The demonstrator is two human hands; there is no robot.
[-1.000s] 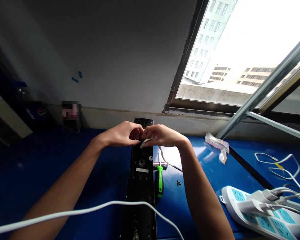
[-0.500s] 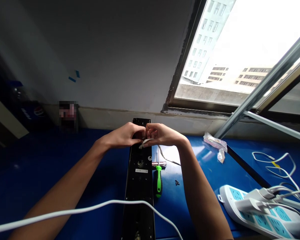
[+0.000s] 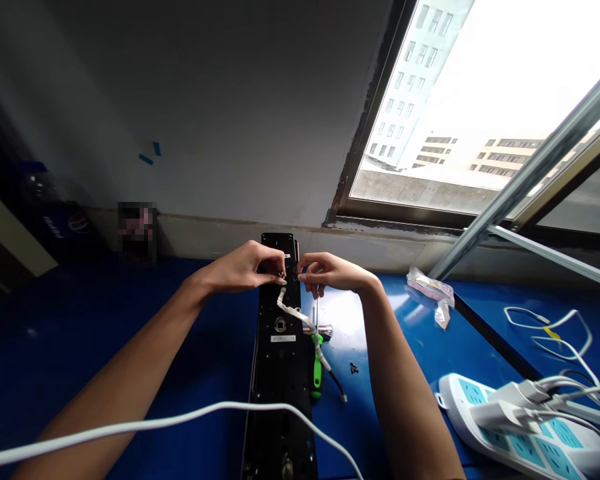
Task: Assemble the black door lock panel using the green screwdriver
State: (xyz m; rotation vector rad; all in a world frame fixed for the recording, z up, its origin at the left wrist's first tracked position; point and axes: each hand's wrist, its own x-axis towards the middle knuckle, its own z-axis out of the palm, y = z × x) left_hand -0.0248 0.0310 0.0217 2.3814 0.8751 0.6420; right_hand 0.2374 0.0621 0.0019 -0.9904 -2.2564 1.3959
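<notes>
A long black metal housing [image 3: 275, 370] lies lengthwise before me, with small holes and a white label. My left hand [image 3: 243, 268] is over its far part, thumb and forefinger pinched together around something small that I cannot make out. A white wrapped cable [image 3: 293, 311] emerges just below those fingertips and runs across the housing, over a green-and-black screwdriver [image 3: 317, 373], to a dark end with a small connector. At the housing's right edge is my right hand [image 3: 330, 272], its fingers loosely bent and apart, with nothing visible between them.
Several small black screws [image 3: 354, 367] lie on the blue table [image 3: 410, 340]. A white power strip [image 3: 523, 420] with plugs is at right, near a plastic bag [image 3: 431, 288] and a slanting metal bar [image 3: 500, 200]. A white cord [image 3: 180, 420] crosses the foreground.
My right hand has let go of the white cable and moved slightly right, its fingers loosening. The cable now drapes towards me over the screwdriver. The housing has shifted slightly.
</notes>
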